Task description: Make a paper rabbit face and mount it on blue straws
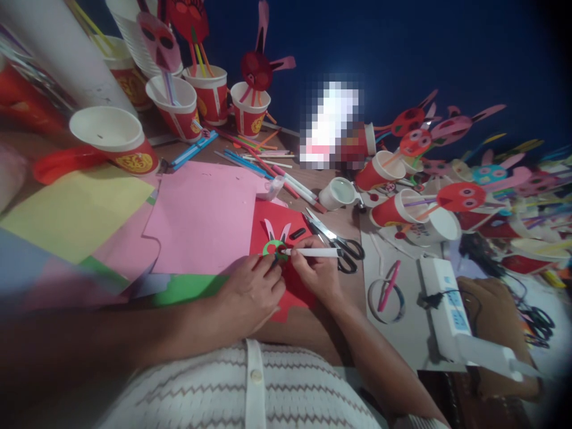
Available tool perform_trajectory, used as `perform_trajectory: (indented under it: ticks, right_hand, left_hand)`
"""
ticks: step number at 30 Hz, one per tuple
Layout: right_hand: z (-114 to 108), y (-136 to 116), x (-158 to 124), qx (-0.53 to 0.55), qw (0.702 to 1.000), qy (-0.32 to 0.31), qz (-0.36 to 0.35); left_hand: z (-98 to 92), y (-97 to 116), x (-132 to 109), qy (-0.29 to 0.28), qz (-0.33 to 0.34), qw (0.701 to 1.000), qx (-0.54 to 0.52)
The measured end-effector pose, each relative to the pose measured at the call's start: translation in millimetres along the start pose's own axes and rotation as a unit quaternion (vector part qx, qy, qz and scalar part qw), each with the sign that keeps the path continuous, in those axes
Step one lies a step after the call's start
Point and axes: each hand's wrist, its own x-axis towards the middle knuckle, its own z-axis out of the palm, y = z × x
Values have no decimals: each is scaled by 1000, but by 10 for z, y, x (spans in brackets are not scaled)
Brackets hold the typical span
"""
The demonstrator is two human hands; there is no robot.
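Note:
A small green paper rabbit face (269, 248) with pink ears lies on red paper (290, 217). My left hand (252, 290) is curled at its lower edge, fingertips pressing it from below; part of the face is hidden there. A white marker (319, 252) is pinched in my right hand (322, 274), its tip touching the right side of the face. Just above that hand lies a black marker cap (297, 233). Black-handled scissors (333, 235), blades spread, lie beyond my right knuckles.
Pink paper (203, 217) and yellow paper (80, 208) spread to the left. Red-and-white paper cups (250, 113) with rabbit-face sticks line the back and right. A white cup of liquid (337, 193), a tape roll (386, 301) and a power strip (444, 310) stand rightward.

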Motion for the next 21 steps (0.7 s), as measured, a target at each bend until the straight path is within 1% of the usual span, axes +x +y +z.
perform_trajectory:
  ticks: [4, 12, 21]
  right_hand:
    - [-1, -17, 21, -3, 1000, 9, -10]
    - [-2, -15, 35, 8, 1000, 22, -17]
    - [-20, -1, 29, 8, 1000, 15, -13]
  left_hand:
    - [-7, -1, 10, -5, 2, 1000, -1]
    - [-15, -3, 10, 5, 1, 1000, -3]
    - [14, -11, 3, 24, 3, 1000, 4]
